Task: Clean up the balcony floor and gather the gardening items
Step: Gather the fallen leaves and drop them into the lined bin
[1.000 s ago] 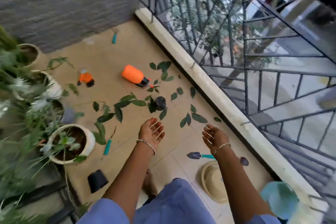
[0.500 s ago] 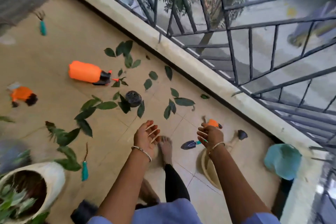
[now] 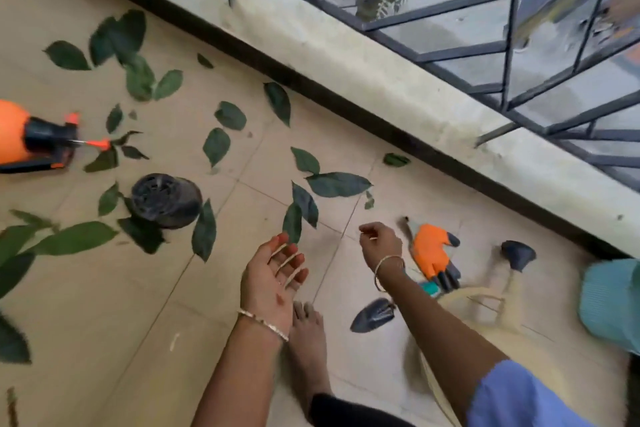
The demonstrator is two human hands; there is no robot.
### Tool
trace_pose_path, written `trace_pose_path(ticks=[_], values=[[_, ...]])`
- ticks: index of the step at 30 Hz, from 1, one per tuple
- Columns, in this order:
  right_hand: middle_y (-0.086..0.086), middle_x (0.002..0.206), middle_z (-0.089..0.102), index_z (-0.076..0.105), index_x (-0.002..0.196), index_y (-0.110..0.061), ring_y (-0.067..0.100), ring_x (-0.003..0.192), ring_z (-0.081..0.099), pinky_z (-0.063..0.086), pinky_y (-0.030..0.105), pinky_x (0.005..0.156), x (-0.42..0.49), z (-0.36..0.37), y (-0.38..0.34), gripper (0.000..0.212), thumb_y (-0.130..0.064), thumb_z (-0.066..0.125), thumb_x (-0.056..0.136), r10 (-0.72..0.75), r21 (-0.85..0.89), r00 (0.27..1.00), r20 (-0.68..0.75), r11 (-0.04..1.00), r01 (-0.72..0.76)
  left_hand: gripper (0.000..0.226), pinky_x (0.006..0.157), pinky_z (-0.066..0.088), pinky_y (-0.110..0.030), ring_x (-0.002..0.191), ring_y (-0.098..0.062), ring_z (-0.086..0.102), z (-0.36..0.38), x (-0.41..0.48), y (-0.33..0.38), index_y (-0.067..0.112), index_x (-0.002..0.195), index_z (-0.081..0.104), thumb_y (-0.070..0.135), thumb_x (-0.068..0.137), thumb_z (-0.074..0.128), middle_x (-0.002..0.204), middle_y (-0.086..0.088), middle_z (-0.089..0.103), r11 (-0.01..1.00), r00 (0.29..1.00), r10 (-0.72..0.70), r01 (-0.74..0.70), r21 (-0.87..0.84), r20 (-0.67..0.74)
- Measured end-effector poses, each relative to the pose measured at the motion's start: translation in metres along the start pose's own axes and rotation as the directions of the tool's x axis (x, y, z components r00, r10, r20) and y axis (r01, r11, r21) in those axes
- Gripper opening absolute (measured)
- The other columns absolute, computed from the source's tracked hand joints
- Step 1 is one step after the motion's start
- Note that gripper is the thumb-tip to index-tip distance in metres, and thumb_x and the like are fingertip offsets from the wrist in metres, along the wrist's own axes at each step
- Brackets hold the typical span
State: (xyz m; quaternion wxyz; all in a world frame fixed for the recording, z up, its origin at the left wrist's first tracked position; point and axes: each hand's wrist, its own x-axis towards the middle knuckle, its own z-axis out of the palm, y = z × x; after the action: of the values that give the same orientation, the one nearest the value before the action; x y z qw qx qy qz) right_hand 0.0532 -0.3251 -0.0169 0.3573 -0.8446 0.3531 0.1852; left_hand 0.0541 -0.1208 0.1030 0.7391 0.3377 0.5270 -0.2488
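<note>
Several green leaves lie scattered over the beige tiled balcony floor. An orange sprayer bottle lies on its side at the left edge, with a small black pot tipped over near it. An orange glove and a dark trowel lie at the right. My left hand hovers palm up with straight fingers, just below a leaf. My right hand hangs with loosely curled fingers beside the glove and holds nothing.
A beige watering can with a dark spout head sits under my right arm. A teal object is at the right edge. A concrete kerb with a black metal railing bounds the floor. My bare foot stands below my hands.
The view has swung right and moved closer to the floor. Both hands have come lower, towards the leaves and the glove. The orange glove is now in full view.
</note>
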Motion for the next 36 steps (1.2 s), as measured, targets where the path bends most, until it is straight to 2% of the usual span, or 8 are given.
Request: trace_pose_path(ticks=[7, 14, 18, 23, 29, 32, 34, 36], values=[[0.018, 0.144, 0.047, 0.048, 0.141, -0.004, 0.032, 0.133, 0.044, 0.03, 0.033, 0.113, 0.123, 0.03, 0.027, 0.055, 0.002, 0.051, 0.087, -0.3, -0.284, 0.953, -0.049, 0.919, 0.275, 0.016, 0.064, 0.048, -0.029, 0.064, -0.016, 0.058, 0.061, 0.097, 0.048, 0.016, 0.084, 0.062, 0.021, 0.096, 0.052, 0.071, -0.002, 0.062, 0.986, 0.978, 0.107, -0.127, 0.104, 0.182], [0.007, 0.155, 0.036, 0.038, 0.149, -0.01, 0.026, 0.142, 0.034, 0.027, 0.033, 0.115, 0.142, 0.069, 0.083, 0.046, -0.018, 0.03, 0.105, -0.497, -0.583, 0.868, -0.019, 0.71, 0.394, 0.014, 0.071, 0.052, -0.032, 0.075, -0.017, 0.062, 0.076, 0.137, 0.065, 0.016, 0.088, 0.063, 0.023, 0.095, 0.053, 0.077, -0.002, 0.064, 0.98, 0.932, 0.135, -0.176, 0.095, 0.337], [0.021, 0.103, 0.07, 0.072, 0.103, -0.001, 0.039, 0.089, 0.068, 0.056, 0.038, 0.075, 0.12, 0.07, 0.106, 0.027, 0.003, 0.058, 0.08, -0.558, -0.515, 0.813, -0.168, 0.753, 0.411, 0.02, 0.073, 0.05, -0.032, 0.074, -0.018, 0.059, 0.049, 0.146, 0.046, 0.016, 0.085, 0.06, 0.028, 0.096, 0.05, 0.081, -0.003, 0.062, 0.956, 0.978, 0.079, -0.128, 0.262, 0.191], [0.012, 0.092, 0.075, 0.076, 0.092, -0.006, 0.029, 0.088, 0.069, 0.048, 0.029, 0.078, 0.1, 0.046, 0.069, 0.015, -0.001, 0.067, 0.081, -0.317, -0.108, 0.847, -0.427, 0.948, 0.301, 0.023, 0.078, 0.052, -0.035, 0.077, -0.021, 0.062, 0.046, 0.145, 0.039, 0.013, 0.088, 0.062, 0.03, 0.098, 0.05, 0.085, -0.006, 0.065, 0.895, 0.964, 0.092, -0.19, 0.405, 0.25], [-0.004, 0.079, 0.072, 0.069, 0.084, -0.009, 0.008, 0.074, 0.069, 0.057, 0.021, 0.072, 0.003, 0.029, -0.034, 0.016, -0.006, 0.082, 0.074, -0.39, 0.352, 0.761, -0.518, 0.714, 0.605, 0.038, 0.09, 0.052, -0.041, 0.1, -0.03, 0.065, 0.049, 0.139, 0.025, 0.007, 0.104, 0.064, 0.04, 0.1, 0.047, 0.109, -0.016, 0.067, 0.947, 0.936, -0.044, -0.073, 0.314, 0.349], [-0.009, 0.078, 0.071, 0.069, 0.084, -0.015, 0.004, 0.075, 0.067, 0.056, 0.024, 0.071, -0.031, 0.048, -0.061, 0.016, -0.013, 0.082, 0.075, -0.558, 0.247, 0.683, -0.472, 0.66, 0.71, 0.045, 0.052, 0.052, -0.02, 0.079, -0.023, 0.066, 0.046, 0.136, 0.021, 0.004, 0.096, 0.063, 0.044, 0.099, 0.044, 0.099, -0.016, 0.066, 0.959, 0.913, -0.157, 0.051, 0.277, 0.376], [-0.014, 0.077, 0.068, 0.07, 0.084, -0.025, 0.009, 0.08, 0.059, 0.049, 0.034, 0.073, -0.038, 0.061, -0.064, 0.014, -0.027, 0.08, 0.075, -0.661, -0.018, 0.595, -0.456, 0.676, 0.737, 0.044, 0.062, 0.038, -0.005, 0.071, -0.016, 0.062, 0.042, 0.139, 0.025, 0.007, 0.083, 0.061, 0.046, 0.097, 0.045, 0.086, -0.012, 0.065, 0.967, 0.91, -0.176, 0.09, 0.237, 0.375], [-0.017, 0.081, 0.065, 0.07, 0.089, -0.03, 0.013, 0.087, 0.053, 0.043, 0.036, 0.075, -0.038, 0.068, -0.058, 0.013, -0.037, 0.076, 0.079, -0.685, -0.083, 0.589, -0.429, 0.679, 0.729, 0.04, 0.06, 0.037, -0.013, 0.062, -0.017, 0.059, 0.038, 0.141, 0.031, 0.01, 0.076, 0.058, 0.041, 0.097, 0.046, 0.072, -0.009, 0.063, 0.973, 0.923, -0.155, 0.08, 0.218, 0.352]])
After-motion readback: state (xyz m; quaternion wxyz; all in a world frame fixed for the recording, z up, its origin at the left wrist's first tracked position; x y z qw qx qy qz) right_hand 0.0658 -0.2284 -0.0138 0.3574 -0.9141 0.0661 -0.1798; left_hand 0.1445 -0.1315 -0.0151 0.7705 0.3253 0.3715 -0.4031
